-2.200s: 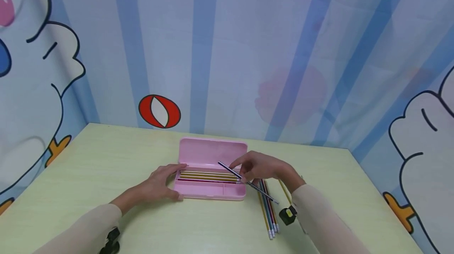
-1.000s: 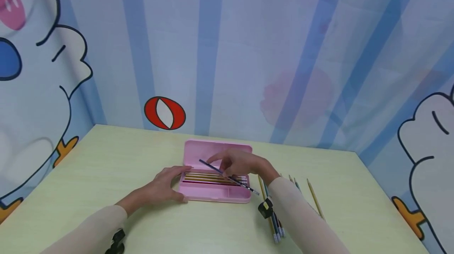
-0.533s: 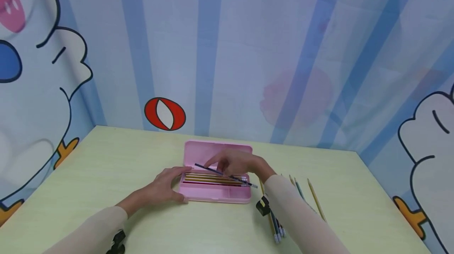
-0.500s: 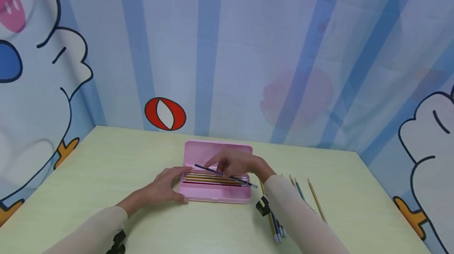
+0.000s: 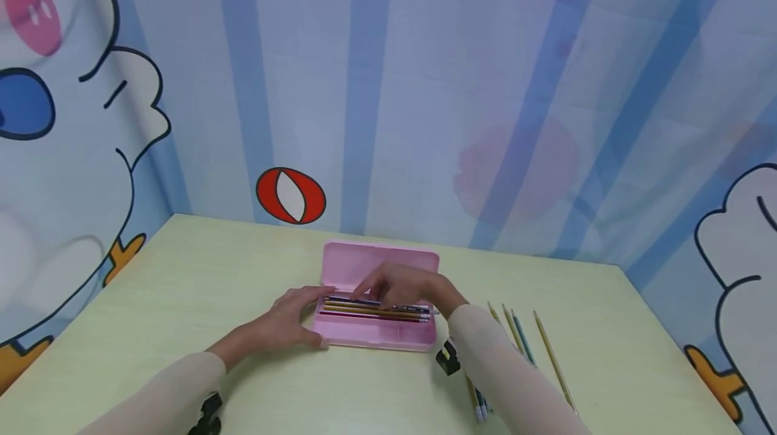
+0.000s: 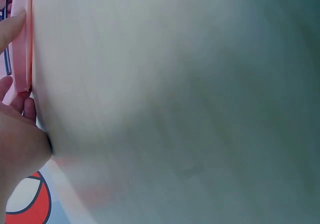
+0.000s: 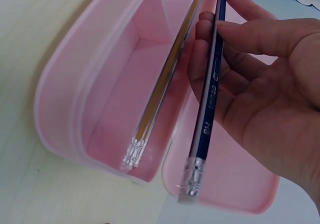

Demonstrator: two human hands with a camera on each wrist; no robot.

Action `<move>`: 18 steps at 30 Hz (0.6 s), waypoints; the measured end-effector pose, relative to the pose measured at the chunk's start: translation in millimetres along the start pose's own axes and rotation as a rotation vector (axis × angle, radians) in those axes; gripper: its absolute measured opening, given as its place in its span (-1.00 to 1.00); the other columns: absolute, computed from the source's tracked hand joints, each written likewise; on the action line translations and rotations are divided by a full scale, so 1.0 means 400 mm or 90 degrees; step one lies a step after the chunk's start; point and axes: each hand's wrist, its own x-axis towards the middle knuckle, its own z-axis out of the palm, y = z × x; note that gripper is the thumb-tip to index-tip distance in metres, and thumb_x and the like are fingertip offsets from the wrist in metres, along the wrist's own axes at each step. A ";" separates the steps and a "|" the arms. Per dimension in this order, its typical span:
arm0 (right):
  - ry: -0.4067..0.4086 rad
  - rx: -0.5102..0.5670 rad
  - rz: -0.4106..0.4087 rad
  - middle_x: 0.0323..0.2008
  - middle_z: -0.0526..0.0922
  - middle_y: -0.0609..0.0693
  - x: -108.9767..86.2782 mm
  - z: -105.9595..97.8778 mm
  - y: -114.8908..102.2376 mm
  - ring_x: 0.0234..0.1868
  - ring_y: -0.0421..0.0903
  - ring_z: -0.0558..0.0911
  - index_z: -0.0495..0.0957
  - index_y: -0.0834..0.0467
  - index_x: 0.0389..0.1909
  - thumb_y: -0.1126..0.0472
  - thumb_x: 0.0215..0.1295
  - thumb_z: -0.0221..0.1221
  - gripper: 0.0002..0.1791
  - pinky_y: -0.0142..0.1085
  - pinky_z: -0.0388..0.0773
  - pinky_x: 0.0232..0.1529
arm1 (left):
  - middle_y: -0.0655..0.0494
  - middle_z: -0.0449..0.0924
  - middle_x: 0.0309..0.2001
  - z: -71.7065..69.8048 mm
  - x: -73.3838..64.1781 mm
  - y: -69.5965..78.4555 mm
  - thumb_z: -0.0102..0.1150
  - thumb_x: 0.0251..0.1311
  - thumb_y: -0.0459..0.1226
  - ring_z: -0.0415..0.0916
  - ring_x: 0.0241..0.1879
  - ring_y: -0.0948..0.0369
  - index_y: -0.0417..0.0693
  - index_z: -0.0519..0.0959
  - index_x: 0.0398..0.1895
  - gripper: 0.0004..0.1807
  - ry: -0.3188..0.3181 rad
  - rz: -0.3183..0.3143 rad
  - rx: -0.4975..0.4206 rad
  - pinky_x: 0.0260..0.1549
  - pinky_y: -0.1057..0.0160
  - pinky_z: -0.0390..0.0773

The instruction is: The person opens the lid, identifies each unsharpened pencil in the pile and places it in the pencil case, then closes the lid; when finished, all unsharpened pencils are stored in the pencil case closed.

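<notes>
A pink pencil case [image 5: 352,261] lies with its lid up, holding several gold and dark red pencils [image 5: 364,311] side by side. My left hand [image 5: 285,322] grips the case's left end, thumb at the front edge and fingers at the back. In the right wrist view, my right hand [image 7: 270,69] pinches a dark blue pencil [image 7: 207,99] between thumb and fingers. Its eraser end points toward the camera, beside the gold pencils in the case. From the head view, this right hand [image 5: 403,284] is over the case, the blue pencil nearly parallel to the others.
Several loose pencils [image 5: 521,337] lie on the pale table [image 5: 255,381] right of the case, partly hidden by my right sleeve [image 5: 510,367]. One gold pencil [image 5: 554,357] lies farther right. Behind the table hangs a blue striped cloth [image 5: 413,118] with cartoon figures.
My right hand has carried the blue pencil left from beside the case to over it. The pencil has turned from slanting to nearly level with the others and come lower. My left hand stays on the case.
</notes>
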 end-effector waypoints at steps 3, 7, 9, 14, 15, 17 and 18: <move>0.003 -0.005 -0.001 -0.19 0.66 -0.05 0.005 0.006 0.001 -0.32 -0.18 0.45 0.68 0.08 0.11 0.58 0.16 0.14 -0.45 -0.46 0.42 -0.34 | -0.01 0.32 0.45 0.001 0.000 -0.002 0.55 -0.07 -0.16 0.14 0.40 -0.09 0.11 0.28 0.48 -0.03 0.000 0.003 0.003 0.32 -0.37 0.23; 0.012 -0.008 -0.001 -0.15 0.70 -0.04 0.009 0.011 0.003 -0.32 -0.19 0.45 0.68 0.10 0.10 0.60 0.14 0.15 -0.45 -0.48 0.42 -0.35 | -0.01 0.32 0.45 0.002 0.002 -0.001 0.55 -0.07 -0.16 0.14 0.40 -0.09 0.12 0.29 0.48 -0.03 0.000 0.009 0.007 0.32 -0.37 0.23; 0.018 -0.006 0.001 -0.13 0.72 -0.04 0.011 0.015 0.003 -0.30 -0.19 0.47 0.69 0.12 0.08 0.61 0.13 0.14 -0.46 -0.47 0.44 -0.33 | 0.00 0.31 0.46 0.003 0.004 0.000 0.55 -0.06 -0.15 0.13 0.41 -0.09 0.13 0.28 0.48 -0.03 -0.003 0.007 0.006 0.32 -0.38 0.22; 0.036 -0.021 0.015 -0.12 0.75 -0.01 0.013 0.021 -0.003 -0.26 -0.20 0.53 0.71 0.16 0.03 0.63 0.13 0.10 -0.48 -0.48 0.52 -0.23 | -0.02 0.30 0.46 0.002 0.003 0.003 0.56 -0.07 -0.15 0.11 0.42 -0.11 0.13 0.27 0.49 -0.01 -0.005 -0.001 0.002 0.33 -0.39 0.21; 0.040 -0.026 0.017 -0.14 0.76 0.00 0.012 0.022 -0.005 -0.26 -0.20 0.54 0.72 0.16 0.01 0.63 0.13 0.10 -0.49 -0.47 0.54 -0.21 | -0.03 0.30 0.46 0.002 0.002 0.004 0.56 -0.08 -0.14 0.11 0.41 -0.11 0.13 0.27 0.49 -0.01 -0.006 0.000 0.004 0.32 -0.39 0.21; 0.048 -0.033 0.020 -0.17 0.77 0.02 0.011 0.023 -0.008 -0.26 -0.20 0.57 0.73 0.18 -0.03 0.63 0.14 0.09 -0.52 -0.45 0.58 -0.17 | -0.05 0.31 0.45 0.001 0.000 0.004 0.56 -0.08 -0.15 0.12 0.40 -0.12 0.11 0.28 0.49 -0.01 -0.005 0.002 0.004 0.32 -0.39 0.21; 0.051 -0.032 0.024 -0.19 0.77 0.03 0.010 0.023 -0.009 -0.27 -0.19 0.58 0.74 0.19 -0.04 0.63 0.15 0.08 -0.53 -0.44 0.60 -0.17 | -0.05 0.31 0.45 0.002 -0.001 0.005 0.56 -0.08 -0.15 0.12 0.40 -0.12 0.11 0.28 0.49 -0.01 -0.005 0.001 0.003 0.32 -0.38 0.21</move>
